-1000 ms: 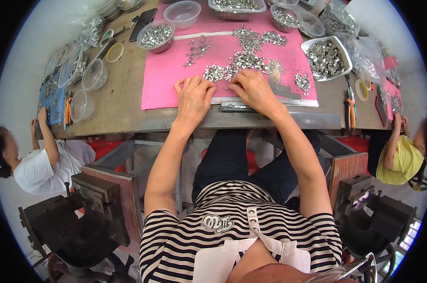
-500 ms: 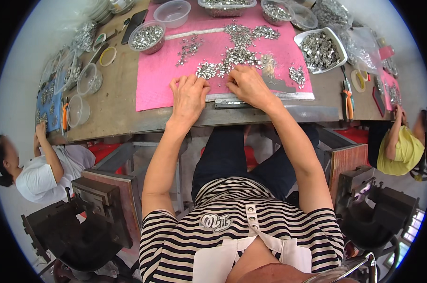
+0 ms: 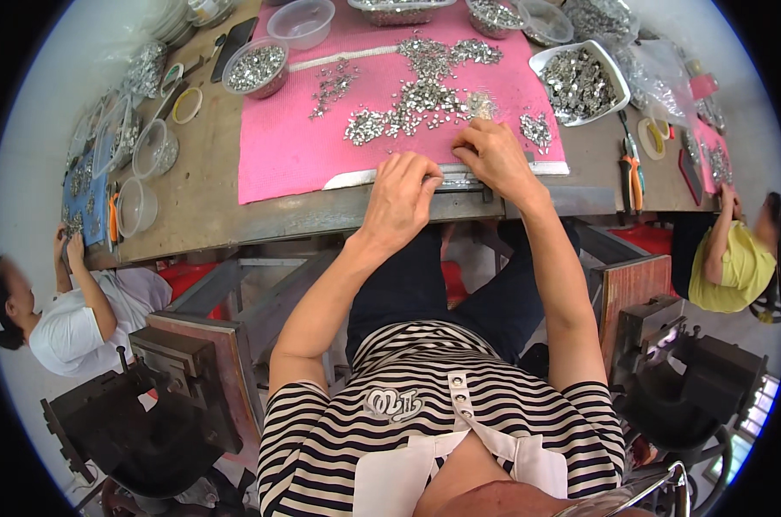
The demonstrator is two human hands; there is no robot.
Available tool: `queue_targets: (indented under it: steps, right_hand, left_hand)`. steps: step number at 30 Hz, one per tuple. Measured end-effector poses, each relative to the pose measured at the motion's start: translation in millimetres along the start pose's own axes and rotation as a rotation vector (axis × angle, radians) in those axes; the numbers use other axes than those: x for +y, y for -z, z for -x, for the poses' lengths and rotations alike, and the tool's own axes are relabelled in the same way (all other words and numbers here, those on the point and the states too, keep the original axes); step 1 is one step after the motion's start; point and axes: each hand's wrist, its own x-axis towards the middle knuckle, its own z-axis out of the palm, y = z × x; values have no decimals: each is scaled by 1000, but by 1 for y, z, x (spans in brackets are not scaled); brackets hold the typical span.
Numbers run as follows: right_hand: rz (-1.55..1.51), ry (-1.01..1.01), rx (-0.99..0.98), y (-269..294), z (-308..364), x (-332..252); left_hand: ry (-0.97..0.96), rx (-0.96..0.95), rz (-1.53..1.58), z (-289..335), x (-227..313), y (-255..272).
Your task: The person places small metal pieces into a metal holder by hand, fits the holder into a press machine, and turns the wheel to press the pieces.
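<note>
Your left hand is at nine o'clock of the metal bar, your right hand at one, fingers curled nearly together; whether either pinches a piece cannot be told. The silvery pieces lie at twelve on the pink mat, apparently spread within reach. Your striped shirt carries lettering; nothing else reads clearly.

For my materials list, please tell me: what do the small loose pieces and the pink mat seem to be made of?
The small loose pieces: probably metal, bright and silvery, with sharp glints. The pink mat: perhaps fabric or soft foam, matte, with a finely textured surface; I cannot tell which.
</note>
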Motion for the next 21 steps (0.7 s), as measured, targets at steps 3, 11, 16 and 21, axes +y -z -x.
queue_targets:
  steps: [3, 11, 16, 21]
  right_hand:
    - [30, -20, 23, -5, 1, 0]
    - [-169, -72, 132, -5, 16, -3]
    - [-18, -3, 167, 1, 19, 5]
    - [-139, -133, -11, 3, 13, 10]
  left_hand:
    - [-19, 9, -36, -1, 2, -8]
    - [-19, 3, -71, 0, 1, -11]
    - [-75, -1, -210, -3, 9, -13]
    - [-142, 23, -256, 0, 7, -11]
